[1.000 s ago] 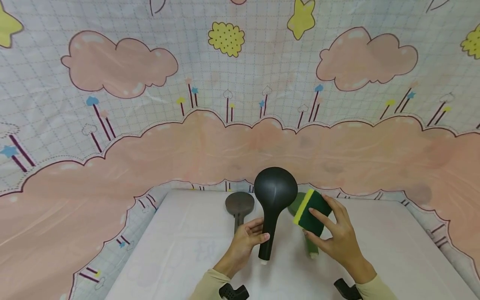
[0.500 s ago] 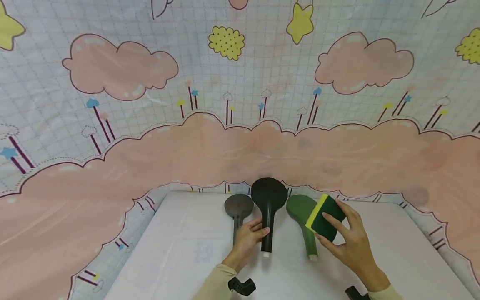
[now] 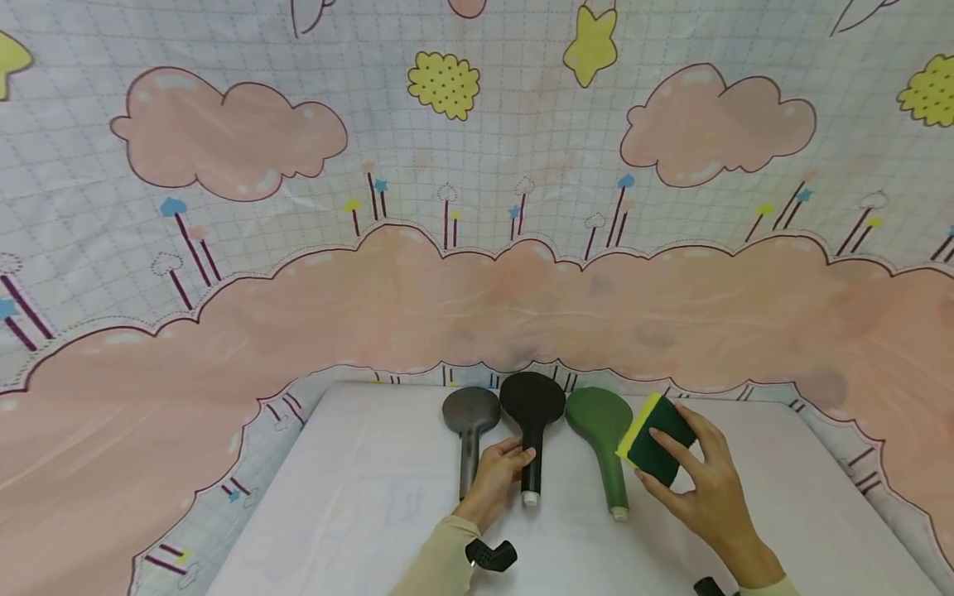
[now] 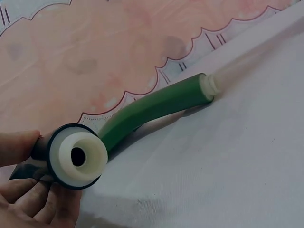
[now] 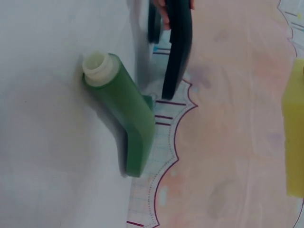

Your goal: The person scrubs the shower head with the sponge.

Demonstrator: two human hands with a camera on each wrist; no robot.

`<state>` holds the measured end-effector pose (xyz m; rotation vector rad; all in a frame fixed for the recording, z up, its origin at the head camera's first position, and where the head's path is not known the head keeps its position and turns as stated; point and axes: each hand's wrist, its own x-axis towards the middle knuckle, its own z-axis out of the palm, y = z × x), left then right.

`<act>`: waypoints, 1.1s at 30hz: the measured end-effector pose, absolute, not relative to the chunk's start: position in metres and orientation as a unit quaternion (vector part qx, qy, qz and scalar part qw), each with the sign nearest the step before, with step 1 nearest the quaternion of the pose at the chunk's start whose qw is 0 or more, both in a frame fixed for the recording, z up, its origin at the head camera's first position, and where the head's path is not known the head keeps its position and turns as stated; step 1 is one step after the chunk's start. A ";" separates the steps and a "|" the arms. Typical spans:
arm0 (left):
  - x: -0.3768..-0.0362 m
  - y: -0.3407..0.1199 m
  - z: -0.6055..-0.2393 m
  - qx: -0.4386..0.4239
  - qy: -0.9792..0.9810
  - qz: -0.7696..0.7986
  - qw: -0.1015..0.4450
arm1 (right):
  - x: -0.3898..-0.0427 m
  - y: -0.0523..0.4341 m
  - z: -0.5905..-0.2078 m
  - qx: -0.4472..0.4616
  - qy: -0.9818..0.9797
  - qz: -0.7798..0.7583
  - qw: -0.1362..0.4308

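Note:
My left hand (image 3: 498,478) grips the handle of a black shower head (image 3: 532,401), fingers on one side and thumb on the other. Its white threaded end (image 4: 83,156) faces the left wrist camera. Between the thumb and fingers of my right hand (image 3: 711,488) is a sponge (image 3: 659,439), yellow on one side and dark green on the other. To the left of the black one lies a grey shower head (image 3: 471,411). A green shower head (image 3: 600,422) lies between the black one and the sponge, its white end (image 5: 99,66) showing in the right wrist view.
All this is over a white table (image 3: 350,497), with the shower heads near its far edge. Behind the table hangs a cloth (image 3: 477,306) printed with clouds and stars.
My left hand has lowered the black shower head toward the table, between the other two. My right hand has moved right with the sponge, so the green shower head is now uncovered.

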<state>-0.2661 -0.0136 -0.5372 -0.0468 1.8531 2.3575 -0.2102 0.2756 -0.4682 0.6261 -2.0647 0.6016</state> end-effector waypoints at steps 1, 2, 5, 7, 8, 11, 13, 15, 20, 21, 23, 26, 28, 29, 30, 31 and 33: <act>-0.268 -0.013 -0.539 -0.018 0.619 0.782 0.070 | -0.210 0.278 -0.469 0.247 -0.834 0.240 0.431; -0.269 -0.012 -0.540 -0.020 0.619 0.782 0.071 | -0.209 0.280 -0.470 0.243 -0.837 0.240 0.428; -0.272 -0.010 -0.542 -0.024 0.618 0.782 0.073 | -0.207 0.284 -0.472 0.230 -0.844 0.241 0.421; -0.274 -0.009 -0.544 -0.023 0.620 0.781 0.073 | -0.207 0.287 -0.473 0.228 -0.843 0.243 0.423; -0.275 -0.009 -0.544 -0.024 0.618 0.782 0.073 | -0.207 0.287 -0.474 0.226 -0.842 0.244 0.424; -0.277 -0.009 -0.547 -0.028 0.623 0.779 0.071 | -0.206 0.289 -0.475 0.229 -0.839 0.246 0.427; -0.277 -0.009 -0.548 -0.029 0.623 0.778 0.071 | -0.205 0.289 -0.476 0.225 -0.843 0.246 0.421; -0.278 -0.009 -0.548 -0.030 0.625 0.777 0.072 | -0.205 0.290 -0.477 0.223 -0.845 0.248 0.417; -0.279 -0.011 -0.548 -0.029 0.635 0.767 0.080 | -0.203 0.290 -0.480 0.215 -0.853 0.244 0.409; -0.279 -0.011 -0.549 -0.029 0.641 0.763 0.083 | -0.203 0.289 -0.480 0.214 -0.853 0.244 0.408; -0.279 -0.012 -0.550 -0.028 0.649 0.755 0.091 | -0.203 0.288 -0.481 0.214 -0.853 0.246 0.406; -0.278 -0.012 -0.552 -0.028 0.655 0.749 0.096 | -0.202 0.286 -0.483 0.217 -0.851 0.248 0.408; -0.278 -0.012 -0.553 -0.025 0.660 0.745 0.094 | -0.201 0.285 -0.484 0.221 -0.849 0.250 0.410; -0.277 -0.012 -0.552 -0.026 0.662 0.744 0.093 | -0.201 0.285 -0.485 0.223 -0.848 0.252 0.411; -0.277 -0.012 -0.552 -0.027 0.664 0.742 0.092 | -0.201 0.284 -0.485 0.223 -0.847 0.252 0.411; -0.276 -0.012 -0.551 -0.026 0.668 0.738 0.091 | -0.200 0.284 -0.486 0.224 -0.847 0.254 0.410; -0.275 -0.013 -0.550 -0.023 0.681 0.727 0.086 | -0.200 0.283 -0.487 0.224 -0.847 0.257 0.407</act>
